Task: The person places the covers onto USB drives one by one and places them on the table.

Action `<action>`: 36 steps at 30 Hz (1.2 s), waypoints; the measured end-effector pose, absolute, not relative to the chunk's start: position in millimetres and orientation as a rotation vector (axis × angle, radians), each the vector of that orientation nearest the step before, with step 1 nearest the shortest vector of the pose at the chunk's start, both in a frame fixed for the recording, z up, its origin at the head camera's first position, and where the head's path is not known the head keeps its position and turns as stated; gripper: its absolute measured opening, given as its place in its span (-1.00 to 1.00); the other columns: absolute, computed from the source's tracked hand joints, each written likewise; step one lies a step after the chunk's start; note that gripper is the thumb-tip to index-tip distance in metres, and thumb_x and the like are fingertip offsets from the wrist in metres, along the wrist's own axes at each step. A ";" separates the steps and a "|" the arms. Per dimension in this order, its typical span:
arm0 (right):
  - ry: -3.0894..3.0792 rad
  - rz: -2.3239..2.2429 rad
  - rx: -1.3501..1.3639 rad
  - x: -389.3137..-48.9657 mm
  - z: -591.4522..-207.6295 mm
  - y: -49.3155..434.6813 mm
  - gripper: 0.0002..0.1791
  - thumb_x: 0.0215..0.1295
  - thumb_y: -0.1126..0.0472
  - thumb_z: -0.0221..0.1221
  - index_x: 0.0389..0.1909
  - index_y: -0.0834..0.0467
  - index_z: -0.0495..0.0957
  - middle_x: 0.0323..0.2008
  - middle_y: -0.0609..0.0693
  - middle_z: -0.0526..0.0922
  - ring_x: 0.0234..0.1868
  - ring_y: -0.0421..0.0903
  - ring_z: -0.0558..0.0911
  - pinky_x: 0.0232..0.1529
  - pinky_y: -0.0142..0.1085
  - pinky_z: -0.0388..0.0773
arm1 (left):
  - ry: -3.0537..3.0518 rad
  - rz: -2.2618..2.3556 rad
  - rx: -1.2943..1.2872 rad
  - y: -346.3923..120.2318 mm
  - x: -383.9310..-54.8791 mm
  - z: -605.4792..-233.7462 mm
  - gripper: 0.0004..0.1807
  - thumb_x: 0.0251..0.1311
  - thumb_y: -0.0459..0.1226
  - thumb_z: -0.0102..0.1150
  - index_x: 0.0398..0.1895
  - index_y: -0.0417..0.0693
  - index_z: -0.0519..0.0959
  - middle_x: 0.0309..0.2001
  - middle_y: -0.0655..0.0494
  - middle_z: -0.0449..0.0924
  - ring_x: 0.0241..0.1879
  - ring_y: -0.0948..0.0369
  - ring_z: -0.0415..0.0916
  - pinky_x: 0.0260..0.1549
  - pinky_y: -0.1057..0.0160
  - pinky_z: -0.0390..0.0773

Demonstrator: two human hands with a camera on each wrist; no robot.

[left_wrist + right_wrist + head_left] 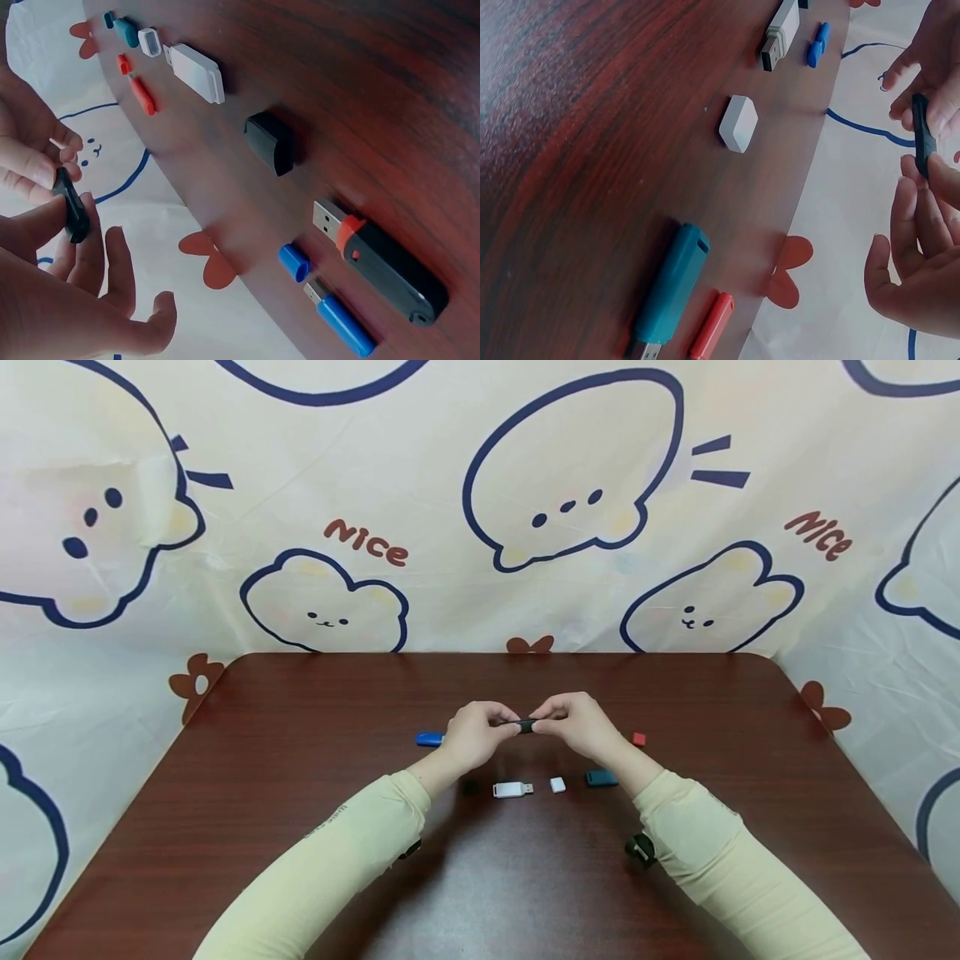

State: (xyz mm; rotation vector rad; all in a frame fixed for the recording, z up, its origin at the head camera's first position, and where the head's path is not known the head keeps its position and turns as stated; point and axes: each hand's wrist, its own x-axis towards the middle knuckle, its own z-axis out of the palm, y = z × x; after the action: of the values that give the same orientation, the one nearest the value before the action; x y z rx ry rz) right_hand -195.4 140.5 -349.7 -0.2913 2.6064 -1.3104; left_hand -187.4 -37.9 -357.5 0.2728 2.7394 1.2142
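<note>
"Nice" (366, 542) twice; on patterned cloth (442, 502)

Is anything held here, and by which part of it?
Yes: a small black stick. The left hand pinches it near one end, the right hand near the other.

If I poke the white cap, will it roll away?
The white cap probably won't roll: its sides look flat. It seems light, being small and hollow at one end. Its smooth surface might slide on the glossy table.
</note>
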 end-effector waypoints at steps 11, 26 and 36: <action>2.567 -1.344 -0.199 -196.0 -352.9 142.2 -0.84 0.23 0.26 0.20 -0.24 0.23 0.65 -0.30 0.13 0.72 -0.16 0.01 0.61 -0.14 -0.18 0.48 | 2.793 1.171 0.404 -38.4 -186.6 -361.5 -0.85 0.11 -0.20 0.27 -0.25 0.00 0.63 -0.30 0.14 0.69 -0.21 0.16 0.54 0.09 -0.03 0.20; 2.719 -1.254 -0.411 -191.6 -357.9 139.2 -0.82 0.17 0.29 0.22 -0.19 0.21 0.60 -0.38 0.09 0.69 -0.33 -0.09 0.60 -0.31 -0.29 0.49 | 3.163 0.837 0.660 -39.8 -181.4 -362.4 -0.84 0.02 -0.18 0.36 -0.32 0.02 0.67 -0.30 0.12 0.64 -0.15 0.12 0.44 0.05 -0.05 0.25; 2.819 -1.188 -0.510 -190.0 -360.5 137.7 -0.86 0.12 0.33 0.24 -0.26 0.21 0.62 -0.47 0.00 0.65 -0.40 -0.13 0.58 -0.35 -0.31 0.50 | 3.223 0.757 0.781 -40.0 -181.2 -366.5 -0.85 0.04 -0.16 0.34 -0.31 0.05 0.66 -0.32 0.17 0.65 -0.22 0.16 0.44 0.03 -0.01 0.27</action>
State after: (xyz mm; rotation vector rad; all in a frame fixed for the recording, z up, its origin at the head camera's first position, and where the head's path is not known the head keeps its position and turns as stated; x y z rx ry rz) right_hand -190.0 137.7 -360.5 -0.5103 2.8194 -1.1882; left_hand -181.2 -40.0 -366.5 0.7807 3.2226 0.7571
